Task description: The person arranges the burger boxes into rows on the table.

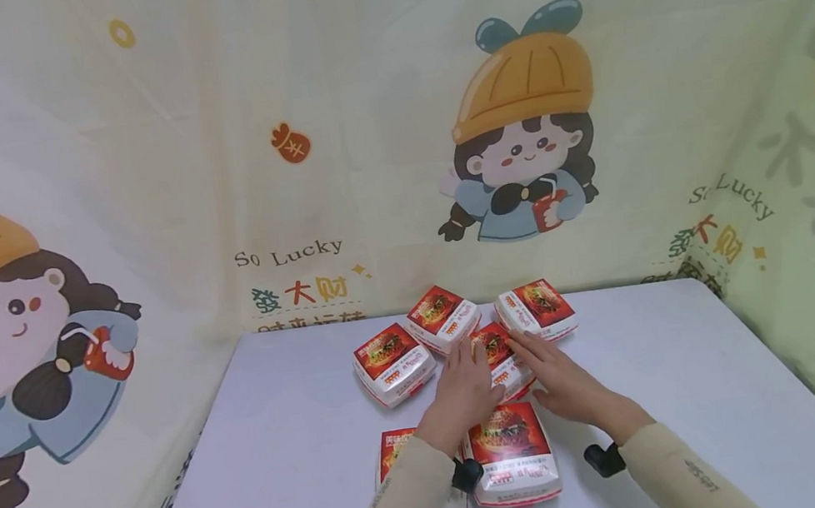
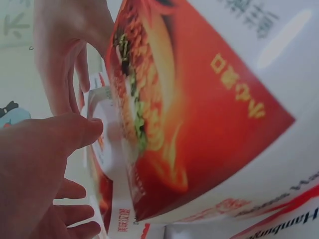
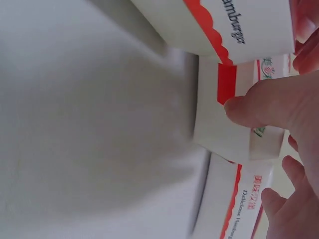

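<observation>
**Middle box, a red-and-white glossy card burger carton (image 1: 496, 347), flanked by left hand (image 1: 466, 390) and right hand (image 1: 563, 379)**

Head view: the middle box lies right between the hands, turned slightly askew, its burger picture on the side away from the person. The lid looks nearly square, so a long axis is hard to make out. Neither hand is clearly nearer: both touch it, the left from its left side, the right from its right. The fingers are extended and relaxed, not clenched. Beyond the left hand are two matching cartons, the far-left box (image 1: 391, 356) and the far-centre box (image 1: 438, 309); beyond the right hand's fingertips is the far-right box (image 1: 538, 306). Closer to the person than the hands, the near box (image 1: 510, 443) lies between the wrists, and the near-left box (image 1: 393, 444) is partly hidden under the left forearm.

Left wrist view: a red lid fills the foreground; past it, the left hand's thumb is extended and its fingers slightly bent.

Right wrist view: the right hand's thumb lies against a white carton wall, the other fingers spread loosely.
</observation>
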The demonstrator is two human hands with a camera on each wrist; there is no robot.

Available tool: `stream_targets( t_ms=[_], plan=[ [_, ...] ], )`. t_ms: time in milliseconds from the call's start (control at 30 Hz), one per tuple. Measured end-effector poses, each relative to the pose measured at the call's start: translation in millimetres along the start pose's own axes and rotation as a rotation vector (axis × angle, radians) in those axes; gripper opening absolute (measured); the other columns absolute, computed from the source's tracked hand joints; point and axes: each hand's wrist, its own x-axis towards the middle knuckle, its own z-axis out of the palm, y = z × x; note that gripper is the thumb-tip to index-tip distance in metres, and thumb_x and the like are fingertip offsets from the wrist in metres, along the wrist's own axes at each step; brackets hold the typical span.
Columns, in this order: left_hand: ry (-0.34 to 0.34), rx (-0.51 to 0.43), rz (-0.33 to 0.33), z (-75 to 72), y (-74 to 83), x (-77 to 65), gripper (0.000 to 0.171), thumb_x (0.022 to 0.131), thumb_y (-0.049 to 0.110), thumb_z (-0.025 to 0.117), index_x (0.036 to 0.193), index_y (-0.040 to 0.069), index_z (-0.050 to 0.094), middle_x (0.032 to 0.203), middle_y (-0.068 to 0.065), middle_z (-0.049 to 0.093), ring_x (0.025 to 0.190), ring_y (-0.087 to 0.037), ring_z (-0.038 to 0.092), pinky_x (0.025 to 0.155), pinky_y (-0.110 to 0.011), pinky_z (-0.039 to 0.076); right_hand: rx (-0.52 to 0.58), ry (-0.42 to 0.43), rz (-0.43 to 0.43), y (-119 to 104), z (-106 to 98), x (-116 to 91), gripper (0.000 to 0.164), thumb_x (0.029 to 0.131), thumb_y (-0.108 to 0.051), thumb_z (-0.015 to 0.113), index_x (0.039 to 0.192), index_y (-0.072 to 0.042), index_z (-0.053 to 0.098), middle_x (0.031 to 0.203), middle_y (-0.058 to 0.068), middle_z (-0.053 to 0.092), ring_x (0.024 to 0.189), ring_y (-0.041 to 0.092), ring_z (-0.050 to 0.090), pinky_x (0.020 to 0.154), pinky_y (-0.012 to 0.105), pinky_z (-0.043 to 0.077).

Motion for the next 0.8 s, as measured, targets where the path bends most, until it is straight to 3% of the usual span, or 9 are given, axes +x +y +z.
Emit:
stream_targets(
  t_ms=[233, 467, 800],
  plan=[
    [0.000, 0.012, -0.008, 6.3, 0.0, 3.0, 0.079, 0.093, 0.046, 0.065, 0.152, 0.003, 0.033, 0.159, -0.016, 0.030, 0.150, -0.032, 0.026, 0.118, -0.044, 0.037, 0.031, 0.000, -0.001, -1.0, 7.5, 1.5, 0.090, 0.076, -0.003, 0.083, 0.152, -0.003, 0.036, 0.158, 0.016, 0.036, 0.145, 0.039, 0.033, 0.108, 0.049, 0.045],
    [-0.006, -0.007, -0.008, 8.2, -1.9, 5.0, 0.078, 0.094, 0.045, 0.063, 0.153, 0.003, 0.033, 0.161, -0.016, 0.027, 0.151, -0.032, 0.023, 0.117, -0.042, 0.039, 0.042, 0.023, -0.018, -4.3, 6.8, 1.0, 0.086, 0.076, -0.005, 0.084, 0.150, -0.006, 0.041, 0.154, 0.019, 0.039, 0.141, 0.037, 0.039, 0.102, 0.046, 0.051],
    [-0.032, -0.109, 0.008, 6.8, -2.3, 5.2, 0.074, 0.096, 0.040, 0.063, 0.153, 0.002, 0.033, 0.162, -0.016, 0.024, 0.153, -0.034, 0.017, 0.118, -0.044, 0.036, 0.090, 0.015, -0.037, -4.9, 10.4, 1.2, 0.081, 0.079, 0.000, 0.079, 0.151, -0.006, 0.041, 0.157, 0.019, 0.035, 0.145, 0.041, 0.032, 0.098, 0.044, 0.053]
  ],
)
